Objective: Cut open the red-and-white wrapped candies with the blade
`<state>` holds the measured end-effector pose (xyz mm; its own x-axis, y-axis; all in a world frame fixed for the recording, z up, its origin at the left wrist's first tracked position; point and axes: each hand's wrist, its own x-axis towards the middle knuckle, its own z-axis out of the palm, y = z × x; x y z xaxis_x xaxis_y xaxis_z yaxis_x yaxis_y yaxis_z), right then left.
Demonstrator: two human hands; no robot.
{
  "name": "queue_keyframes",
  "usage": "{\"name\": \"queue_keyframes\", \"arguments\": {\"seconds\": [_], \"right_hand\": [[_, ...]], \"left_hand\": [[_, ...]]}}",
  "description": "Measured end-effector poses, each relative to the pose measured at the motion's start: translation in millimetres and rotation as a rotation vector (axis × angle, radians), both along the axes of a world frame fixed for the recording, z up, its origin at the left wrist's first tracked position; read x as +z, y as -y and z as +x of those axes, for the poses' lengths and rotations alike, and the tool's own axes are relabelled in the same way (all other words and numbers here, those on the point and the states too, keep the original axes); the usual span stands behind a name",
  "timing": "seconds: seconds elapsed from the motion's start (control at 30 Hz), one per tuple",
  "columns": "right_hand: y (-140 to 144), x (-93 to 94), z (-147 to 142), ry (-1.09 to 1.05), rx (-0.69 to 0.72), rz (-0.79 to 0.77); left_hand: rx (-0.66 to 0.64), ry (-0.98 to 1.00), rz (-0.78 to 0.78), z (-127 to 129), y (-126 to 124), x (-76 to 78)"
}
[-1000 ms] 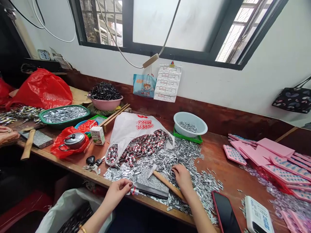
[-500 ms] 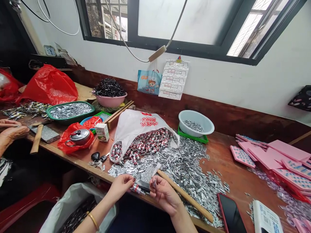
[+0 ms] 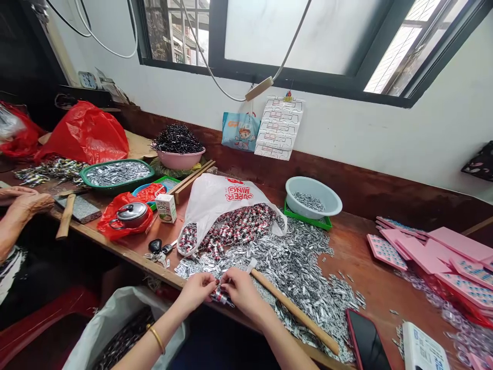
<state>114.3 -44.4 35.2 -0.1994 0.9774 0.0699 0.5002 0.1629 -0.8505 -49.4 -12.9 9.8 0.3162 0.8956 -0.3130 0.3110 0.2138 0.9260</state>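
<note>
My left hand point(image 3: 198, 292) is closed in a pinch above the bench's front edge. Opposite it, my right hand point(image 3: 242, 295) has thumb and fingers pressed together, tips almost meeting the left ones. What lies between the fingertips is too small to make out. Just below them shows a small red-banded cylinder with a metal end point(image 3: 222, 298); whether it is held or rests on the bench edge, I cannot tell. A hammer with a long wooden handle point(image 3: 296, 311) lies right of my right hand, on a wide pile of small flat metal pieces point(image 3: 304, 262).
Behind the hands, a white plastic bag point(image 3: 215, 198) spills red-banded cylinders. A pale blue basin point(image 3: 314, 198), keys point(image 3: 159, 252) and a phone point(image 3: 367, 339) are on the bench. A white sack point(image 3: 115, 313) stands below left. Another person's hand point(image 3: 33, 200) is at far left.
My right hand has turned over and moved left and slightly up, so its fingertips now meet my left ones. The view has shifted slightly.
</note>
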Motion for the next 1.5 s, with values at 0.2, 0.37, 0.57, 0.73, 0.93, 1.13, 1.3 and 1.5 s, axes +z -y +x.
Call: {"name": "queue_keyframes", "arguments": {"seconds": [0.2,0.37,0.57,0.73,0.93,1.13,1.3,1.5], "right_hand": [[-4.7,-5.6,-5.9,0.214,0.001,0.013],[5.4,-3.4,-13.8,0.511,-0.100,0.030],[7.5,3.9,-22.4,0.663,-0.126,-0.053],[4.3,10.3,-18.4,0.486,-0.122,-0.011],[33.7,12.4,38.7,0.460,-0.276,0.107],[69.2,-13.5,105.1,0.799,-0.330,0.103],[80.0,-4.3,96.2,0.601,-0.159,0.258],[80.8,22.7,67.9,0.664,0.020,0.268]], "left_hand": [[-0.006,0.017,0.020,0.5,2.0,1.5],[0.006,0.034,0.000,2.1,1.9,-1.1],[0.004,0.045,-0.045,1.9,1.5,-0.7],[-0.018,0.059,-0.091,-0.4,1.1,4.2],[-0.014,-0.017,-0.028,0.4,0.1,-2.0],[-0.017,-0.050,-0.014,0.9,-3.7,-5.8],[-0.023,-0.045,-0.005,1.5,-1.5,-0.5],[-0.012,-0.039,-0.008,2.9,-0.5,1.2]]}}
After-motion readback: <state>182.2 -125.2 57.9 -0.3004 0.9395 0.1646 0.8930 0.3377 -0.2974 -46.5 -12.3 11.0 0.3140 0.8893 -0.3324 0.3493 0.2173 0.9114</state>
